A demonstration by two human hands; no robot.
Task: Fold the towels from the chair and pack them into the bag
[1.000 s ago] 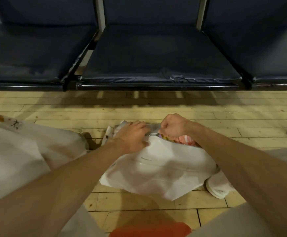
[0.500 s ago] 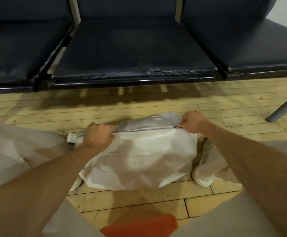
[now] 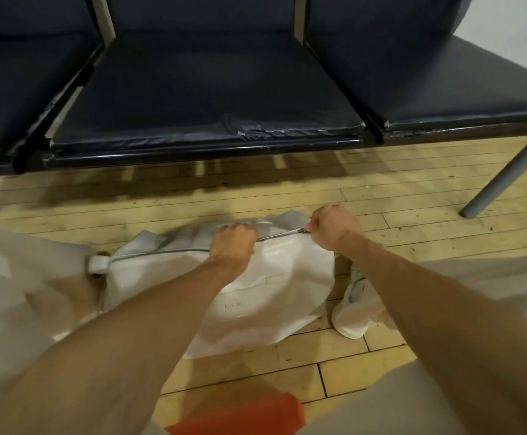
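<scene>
A white zip bag (image 3: 265, 296) lies on the wooden floor in front of me. Its zip line runs along the top edge and looks drawn together along its whole visible length. My left hand (image 3: 232, 251) grips the bag's top edge near the middle of the zip. At the right end of the zip, my right hand (image 3: 331, 229) pinches the zipper pull (image 3: 301, 231). No towel shows; the bag's contents are hidden. The dark seats of the chair row (image 3: 205, 98) carry nothing.
A grey chair leg (image 3: 501, 180) slants down to the floor at the right. A white shoe (image 3: 355, 312) sits just right of the bag, and another white shoe tip (image 3: 97, 264) pokes out at its left. An orange object (image 3: 240, 416) lies at the bottom edge.
One second ago a colourful towel showed through the half-open zip. My right hand has pulled the zipper rightward to the bag's end, and my left hand has shifted from the left end toward the middle.
</scene>
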